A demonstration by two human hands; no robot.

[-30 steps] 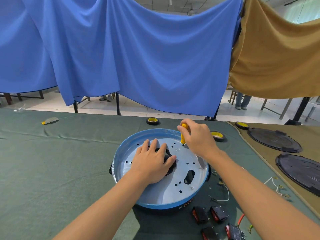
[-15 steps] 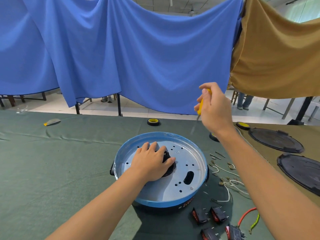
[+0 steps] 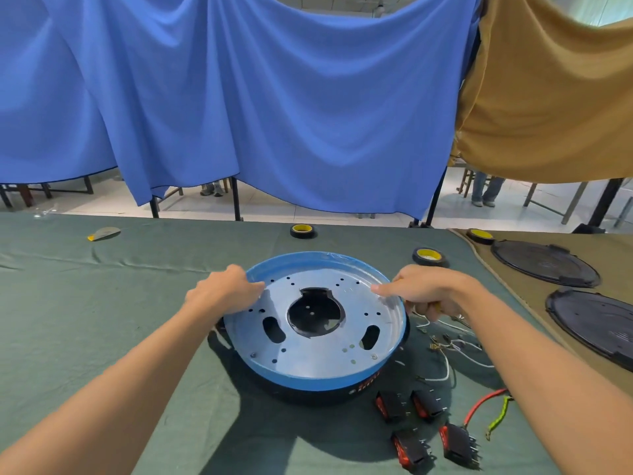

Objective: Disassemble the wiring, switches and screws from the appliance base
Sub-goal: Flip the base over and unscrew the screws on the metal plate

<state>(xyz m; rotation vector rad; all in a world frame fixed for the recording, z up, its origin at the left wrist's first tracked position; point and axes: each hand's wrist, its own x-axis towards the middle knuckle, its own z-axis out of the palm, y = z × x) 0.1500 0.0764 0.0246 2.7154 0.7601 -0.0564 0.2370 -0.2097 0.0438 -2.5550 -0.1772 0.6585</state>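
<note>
Hands of one person reach in from the near edge, seen from a head-worn camera, and meet an appliance base (image 3: 308,371) that sits at the middle of a worktop (image 3: 102,320) covered in dark green cloth. It is round, with a blue rim, a black lower body and a silvery top plate full of small holes. The plate has a large dark round opening at its centre and an oval slot on each side, nearer the viewer. Two small screws (image 3: 374,356) show near the plate's near edge. The left hand (image 3: 224,291) grasps the far-left rim, fingers curled over it with the tips on the plate. The right hand (image 3: 428,291) is at the far-right rim, its index finger laid straight along the plate's edge. Its other fingers are clenched round a yellow handle (image 3: 437,305), of which only a sliver shows. Four black switches (image 3: 390,406) with red faces lie loose on the cloth, near and right of the base. Thin white wires (image 3: 445,368) are scattered just right of the base. A red wire (image 3: 479,406) and a green-and-yellow wire (image 3: 498,416) lie near the right forearm. Three black tape rolls (image 3: 303,230) with yellow cores sit on the far side. Two black round lids (image 3: 544,264) rest on tan cloth at the far right. A blue cloth (image 3: 239,114) and a tan cloth (image 3: 548,97) hang behind the worktop.
</note>
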